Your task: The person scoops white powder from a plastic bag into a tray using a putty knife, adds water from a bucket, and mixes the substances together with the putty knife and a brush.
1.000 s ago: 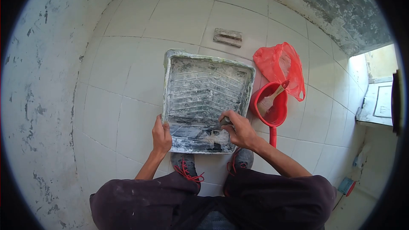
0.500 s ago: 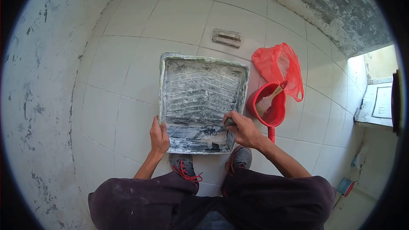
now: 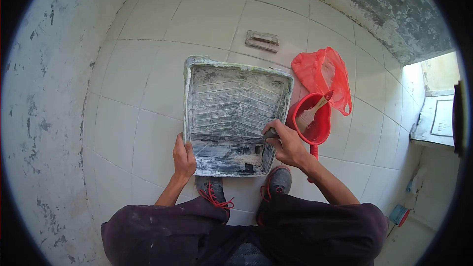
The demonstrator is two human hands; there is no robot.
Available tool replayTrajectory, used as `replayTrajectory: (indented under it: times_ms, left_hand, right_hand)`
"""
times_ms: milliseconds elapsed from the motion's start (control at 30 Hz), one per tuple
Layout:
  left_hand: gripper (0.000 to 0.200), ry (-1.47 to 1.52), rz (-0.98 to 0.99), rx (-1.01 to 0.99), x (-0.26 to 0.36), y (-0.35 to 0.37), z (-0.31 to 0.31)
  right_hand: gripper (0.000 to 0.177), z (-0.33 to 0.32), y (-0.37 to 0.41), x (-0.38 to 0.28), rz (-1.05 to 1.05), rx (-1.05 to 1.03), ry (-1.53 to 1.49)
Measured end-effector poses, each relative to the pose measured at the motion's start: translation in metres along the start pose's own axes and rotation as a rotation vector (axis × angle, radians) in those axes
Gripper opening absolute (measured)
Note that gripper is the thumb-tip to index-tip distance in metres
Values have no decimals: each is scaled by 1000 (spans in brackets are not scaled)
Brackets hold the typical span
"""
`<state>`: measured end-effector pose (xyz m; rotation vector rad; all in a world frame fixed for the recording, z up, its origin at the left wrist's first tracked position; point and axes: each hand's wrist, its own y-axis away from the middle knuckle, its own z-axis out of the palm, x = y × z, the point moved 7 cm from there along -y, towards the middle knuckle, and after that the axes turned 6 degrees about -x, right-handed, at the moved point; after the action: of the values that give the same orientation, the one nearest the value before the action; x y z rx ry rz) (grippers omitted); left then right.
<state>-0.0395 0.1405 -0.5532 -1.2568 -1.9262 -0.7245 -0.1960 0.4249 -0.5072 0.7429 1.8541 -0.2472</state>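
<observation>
A paint tray (image 3: 236, 111), ribbed and crusted with grey and white dried paint, is in front of me above my shoes. My left hand (image 3: 184, 157) is closed on its left edge near the lower corner, thumb over the rim. At the tray's right side, my right hand (image 3: 287, 145) is closed around a small scraper (image 3: 270, 134) with a dark grip. Its blade is mostly hidden by the fingers and hard to make out against the tray. Loose whitish residue (image 3: 252, 157) lies in the tray's deep end.
Right of the tray stands a red dipper (image 3: 322, 128) with a paintbrush (image 3: 315, 110) in it, close to my right hand. A red plastic bag (image 3: 322, 71) lies behind it. A plastering float (image 3: 262, 41) rests on the tiles beyond the tray. Flaking walls (image 3: 44, 93) border the floor.
My right hand has moved up and slightly right with the scraper, along the tray's right side. The tray's far edge has shifted slightly up and right. My left hand keeps its hold.
</observation>
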Motion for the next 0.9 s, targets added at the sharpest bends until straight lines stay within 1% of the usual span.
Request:
replayTrajectory:
  times_ms: [67,133,200,233,300,367,433,533,633,700,833,900]
  left_hand:
    - [43,3,31,10,0,1,1]
    - [43,3,63,25,2,-3,0]
    - [44,-9,73,38,4,-1,-1]
    - [44,-11,63,36,3,1,-2]
    - [47,14,-10,-7,1,1,0]
    - [46,31,11,-1,4,1,0]
    - [46,47,35,11,7,-2,0]
    - [45,21,9,13,2,3,-1]
    - [43,6,-4,3,0,4,1]
    - [43,16,52,37,1,2,1]
    - [42,12,61,45,1,1,1]
    - [42,1,35,19,3,2,0]
  right_hand:
    - [35,0,2,3,12,5,19]
    - [35,25,10,17,41,-103,-12]
    - [35,27,9,7,21,-104,12]
    - [35,20,8,4,22,-67,-7]
    - [35,16,9,1,26,-30,-27]
    - [36,16,10,3,67,-47,-18]
    - [36,27,18,9,52,-59,3]
    - [36,29,21,2,54,-87,-5]
    - [37,22,24,-9,22,-30,52]
    - [36,35,29,-12,-24,-113,97]
    - [35,38,28,-1,-31,-97,93]
    - [36,27,25,-14,-68,-37,145]
